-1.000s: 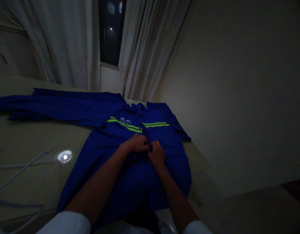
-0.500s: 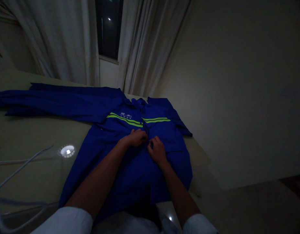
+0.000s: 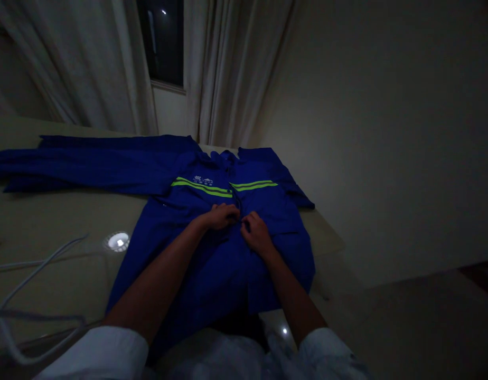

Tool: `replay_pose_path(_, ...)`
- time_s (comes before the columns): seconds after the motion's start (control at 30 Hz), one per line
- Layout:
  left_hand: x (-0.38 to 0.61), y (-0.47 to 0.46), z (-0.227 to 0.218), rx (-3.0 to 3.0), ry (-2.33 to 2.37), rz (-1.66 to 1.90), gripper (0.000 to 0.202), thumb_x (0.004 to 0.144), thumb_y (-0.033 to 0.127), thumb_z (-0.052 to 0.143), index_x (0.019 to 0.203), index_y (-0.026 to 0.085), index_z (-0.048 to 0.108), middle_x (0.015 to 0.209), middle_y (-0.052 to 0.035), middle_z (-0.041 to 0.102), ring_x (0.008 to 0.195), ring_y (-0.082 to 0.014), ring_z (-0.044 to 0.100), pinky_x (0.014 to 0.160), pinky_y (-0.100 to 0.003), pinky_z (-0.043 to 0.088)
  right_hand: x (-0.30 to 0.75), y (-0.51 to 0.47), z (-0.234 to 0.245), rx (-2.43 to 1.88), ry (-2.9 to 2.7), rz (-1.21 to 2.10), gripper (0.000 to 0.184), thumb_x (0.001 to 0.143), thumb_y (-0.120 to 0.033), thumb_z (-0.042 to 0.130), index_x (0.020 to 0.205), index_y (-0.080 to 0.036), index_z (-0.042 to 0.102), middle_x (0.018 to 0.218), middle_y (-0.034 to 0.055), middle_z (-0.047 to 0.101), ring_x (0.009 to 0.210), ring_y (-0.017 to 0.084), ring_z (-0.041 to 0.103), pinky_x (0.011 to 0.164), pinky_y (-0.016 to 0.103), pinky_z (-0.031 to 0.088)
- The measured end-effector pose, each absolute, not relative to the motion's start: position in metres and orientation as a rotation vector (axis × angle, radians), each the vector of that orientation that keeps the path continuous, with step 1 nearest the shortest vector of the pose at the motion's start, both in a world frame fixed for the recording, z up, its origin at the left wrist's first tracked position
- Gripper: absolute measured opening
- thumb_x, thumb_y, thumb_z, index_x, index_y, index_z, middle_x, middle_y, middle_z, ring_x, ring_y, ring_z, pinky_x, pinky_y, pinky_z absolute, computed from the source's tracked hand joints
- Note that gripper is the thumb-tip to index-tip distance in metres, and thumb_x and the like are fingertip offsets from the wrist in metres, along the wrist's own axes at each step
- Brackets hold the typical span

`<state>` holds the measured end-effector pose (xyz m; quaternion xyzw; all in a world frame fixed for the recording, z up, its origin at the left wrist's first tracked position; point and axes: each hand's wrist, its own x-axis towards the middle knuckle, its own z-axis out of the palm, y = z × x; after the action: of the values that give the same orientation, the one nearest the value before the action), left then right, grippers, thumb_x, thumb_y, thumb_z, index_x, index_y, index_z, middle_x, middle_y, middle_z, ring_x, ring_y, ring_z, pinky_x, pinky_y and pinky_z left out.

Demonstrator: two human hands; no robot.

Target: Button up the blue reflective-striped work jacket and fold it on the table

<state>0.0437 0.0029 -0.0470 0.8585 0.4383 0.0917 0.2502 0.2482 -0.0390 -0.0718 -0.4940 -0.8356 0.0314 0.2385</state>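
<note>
A blue work jacket [image 3: 176,243] with two yellow-green reflective stripes lies face up on a pale table [image 3: 62,221]. One long sleeve stretches out to the far left. My left hand [image 3: 221,216] and my right hand [image 3: 255,233] meet at the jacket's front closure, just below the stripes. Both hands are closed, pinching the edges of the front opening. The room is dim, so the fastening between my fingers is too small to make out.
A small round glowing light [image 3: 117,241] sits on the table left of the jacket. White cables [image 3: 34,269] curl across the near left. Pale curtains [image 3: 85,63] and a dark window [image 3: 165,39] stand behind the table. A bare wall and floor lie to the right.
My hands have crept a little farther up the jacket's front opening, staying pinched together. The view has shifted slightly rightward and down.
</note>
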Motion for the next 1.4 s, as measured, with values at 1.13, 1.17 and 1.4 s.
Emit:
replay_pose_path(1.13,0.053,-0.014,-0.065,2.488,1.299,0.485,0.017,0.099,0.026,0.052,0.104,0.023,0.068,0.117,-0.0079,0.068,0.114,-0.0276,0.057,0.095,-0.044,0.036,0.241,-0.046,-0.065,-1.44,-2.279,0.041,0.01,0.09,-0.015,0.056,0.095,-0.021,0.062,0.101,0.0055,0.062,0.088,0.019,0.06,0.078,0.028,0.046)
replay_pose_path(1.17,0.054,-0.014,-0.064,2.509,1.298,0.474,0.019,0.1,0.024,0.05,0.105,0.023,0.068,0.117,-0.0083,0.067,0.113,-0.0278,0.056,0.094,-0.045,0.036,0.241,-0.047,-0.065,-1.449,-2.253,0.044,0.009,0.089,-0.016,0.056,0.094,-0.021,0.063,0.101,0.0053,0.063,0.088,0.019,0.061,0.078,0.028,0.046)
replay_pose_path(1.4,0.056,-0.021,-0.049,2.54,1.257,0.439,0.026,0.097,0.018,0.046,0.109,0.024,0.068,0.12,-0.0086,0.066,0.112,-0.0271,0.054,0.092,-0.044,0.035,0.24,-0.052,-0.062,-1.528,-2.092,0.08,0.003,0.089,-0.025,0.063,0.088,-0.022,0.064,0.096,0.0034,0.062,0.079,0.017,0.061,0.073,0.028,0.047)
